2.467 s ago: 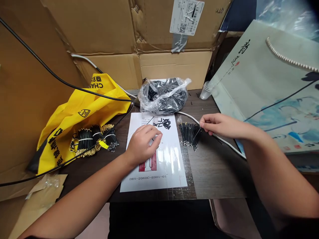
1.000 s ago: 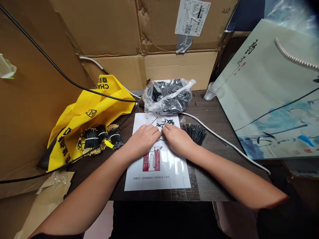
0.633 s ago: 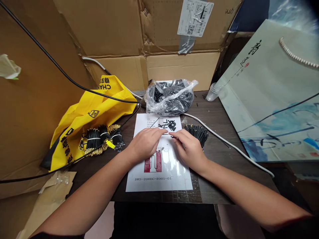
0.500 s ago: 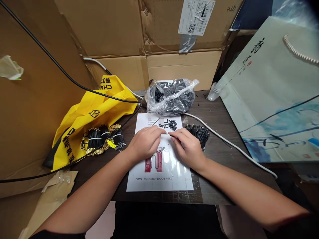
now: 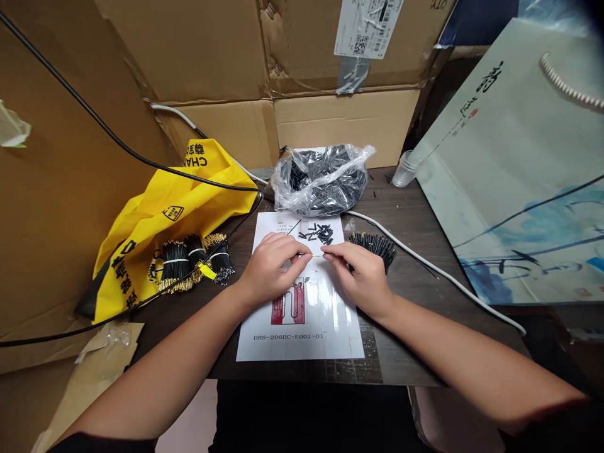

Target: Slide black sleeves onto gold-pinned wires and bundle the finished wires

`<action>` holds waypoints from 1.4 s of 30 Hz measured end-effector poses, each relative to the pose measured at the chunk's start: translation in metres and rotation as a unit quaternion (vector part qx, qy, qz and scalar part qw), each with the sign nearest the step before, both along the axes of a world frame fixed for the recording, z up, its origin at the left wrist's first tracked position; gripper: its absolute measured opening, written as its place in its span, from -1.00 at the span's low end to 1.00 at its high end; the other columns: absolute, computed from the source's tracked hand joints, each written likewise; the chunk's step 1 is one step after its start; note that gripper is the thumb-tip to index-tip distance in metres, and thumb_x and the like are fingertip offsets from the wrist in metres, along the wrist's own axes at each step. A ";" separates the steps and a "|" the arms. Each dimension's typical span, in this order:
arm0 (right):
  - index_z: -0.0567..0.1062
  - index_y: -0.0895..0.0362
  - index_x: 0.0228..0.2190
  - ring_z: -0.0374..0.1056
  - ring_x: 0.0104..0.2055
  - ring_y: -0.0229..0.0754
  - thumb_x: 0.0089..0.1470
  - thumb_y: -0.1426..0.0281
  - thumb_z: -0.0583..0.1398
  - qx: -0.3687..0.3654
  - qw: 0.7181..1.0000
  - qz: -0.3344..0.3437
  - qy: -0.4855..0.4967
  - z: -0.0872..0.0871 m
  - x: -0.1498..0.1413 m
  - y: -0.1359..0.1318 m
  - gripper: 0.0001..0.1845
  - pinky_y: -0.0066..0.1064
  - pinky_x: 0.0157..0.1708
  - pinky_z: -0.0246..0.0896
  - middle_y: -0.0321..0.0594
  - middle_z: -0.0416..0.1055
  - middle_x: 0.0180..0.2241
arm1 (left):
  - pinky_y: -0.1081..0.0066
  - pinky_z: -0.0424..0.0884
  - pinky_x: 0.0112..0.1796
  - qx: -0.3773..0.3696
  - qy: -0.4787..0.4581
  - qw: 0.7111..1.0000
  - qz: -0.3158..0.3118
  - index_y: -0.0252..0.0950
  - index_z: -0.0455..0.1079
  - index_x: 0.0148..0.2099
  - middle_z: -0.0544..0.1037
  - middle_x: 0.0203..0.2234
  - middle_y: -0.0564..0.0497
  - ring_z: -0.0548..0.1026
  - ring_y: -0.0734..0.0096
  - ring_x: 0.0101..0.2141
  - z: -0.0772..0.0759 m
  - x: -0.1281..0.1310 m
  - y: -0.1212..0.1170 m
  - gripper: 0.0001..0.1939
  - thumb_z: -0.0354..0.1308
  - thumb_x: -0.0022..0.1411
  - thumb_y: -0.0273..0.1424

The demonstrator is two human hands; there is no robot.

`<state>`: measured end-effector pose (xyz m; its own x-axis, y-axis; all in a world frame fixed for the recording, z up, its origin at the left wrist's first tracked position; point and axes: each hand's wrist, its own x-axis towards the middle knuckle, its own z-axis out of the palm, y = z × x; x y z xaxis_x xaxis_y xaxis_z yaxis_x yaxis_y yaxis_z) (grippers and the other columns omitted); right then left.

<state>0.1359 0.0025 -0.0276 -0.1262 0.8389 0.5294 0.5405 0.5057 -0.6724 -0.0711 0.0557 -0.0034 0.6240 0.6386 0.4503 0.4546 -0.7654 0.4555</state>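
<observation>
Over the white printed sheet (image 5: 302, 346), my left hand (image 5: 274, 267) pinches a thin black wire (image 5: 293, 228) whose one length sticks up behind the fingers. A slim, pale metal end (image 5: 316, 255) spans the small gap between my fingertips. My right hand (image 5: 361, 274) is closed in a pinch at the other side of that gap; what its fingers hold is too small to make out. Short black tube pieces (image 5: 323, 234) lie loose on the sheet just beyond the hands. Beside my right hand rests a pile of black wires (image 5: 377, 247) with metal ends.
Tied bundles of black wires with gold ends (image 5: 175, 264) lie at left by a yellow bag (image 5: 189, 195). A clear plastic bag of black pieces (image 5: 325, 182) sits behind the sheet. Cables (image 5: 410, 244) cross the table; a plastic cup (image 5: 404, 170) and a paper bag (image 5: 519, 157) stand right.
My fingertips have drawn slightly apart, and the pale metal end now shows between them. The left fingers have curled in more. The whole view has shifted a little.
</observation>
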 end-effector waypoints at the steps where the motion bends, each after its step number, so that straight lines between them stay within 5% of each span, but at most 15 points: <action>1: 0.52 0.05 -0.11 0.45 -0.23 -0.18 0.24 0.46 0.15 0.003 1.000 -0.006 -0.004 0.000 0.000 0.000 -0.78 -0.25 -0.16 0.37 -0.22 0.56 -0.25 | 0.30 0.29 -0.17 0.002 -0.003 1.000 -0.001 -0.26 0.44 -0.22 0.52 -0.42 0.02 0.42 0.39 -0.33 0.000 0.000 0.000 -0.85 0.07 0.36 -0.36; 33: 0.52 0.12 -0.14 0.42 -0.22 -0.21 0.23 0.50 0.16 0.015 0.998 0.057 -0.024 -0.002 -0.002 0.000 -0.81 -0.30 -0.16 0.35 -0.19 0.53 -0.25 | 0.30 0.29 -0.18 0.019 0.017 0.999 -0.026 -0.28 0.46 -0.20 0.51 -0.42 0.01 0.40 0.36 -0.32 -0.003 0.000 0.001 -0.86 0.10 0.34 -0.37; 42: 0.52 0.12 -0.30 0.43 -0.34 -0.24 0.20 0.40 0.23 0.009 1.000 -0.002 -0.018 -0.002 -0.002 -0.001 -0.94 -0.34 -0.26 0.32 -0.26 0.55 -0.37 | 0.29 0.29 -0.18 0.017 -0.004 0.999 -0.032 -0.29 0.46 -0.21 0.50 -0.42 0.01 0.38 0.36 -0.32 -0.003 0.004 -0.002 -0.88 0.12 0.33 -0.38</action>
<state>0.1337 0.0018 -0.0301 -0.1424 0.8302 0.5389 0.5659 0.5150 -0.6439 -0.0670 0.0540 -0.0061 0.6591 0.5818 0.4765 0.4003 -0.8078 0.4327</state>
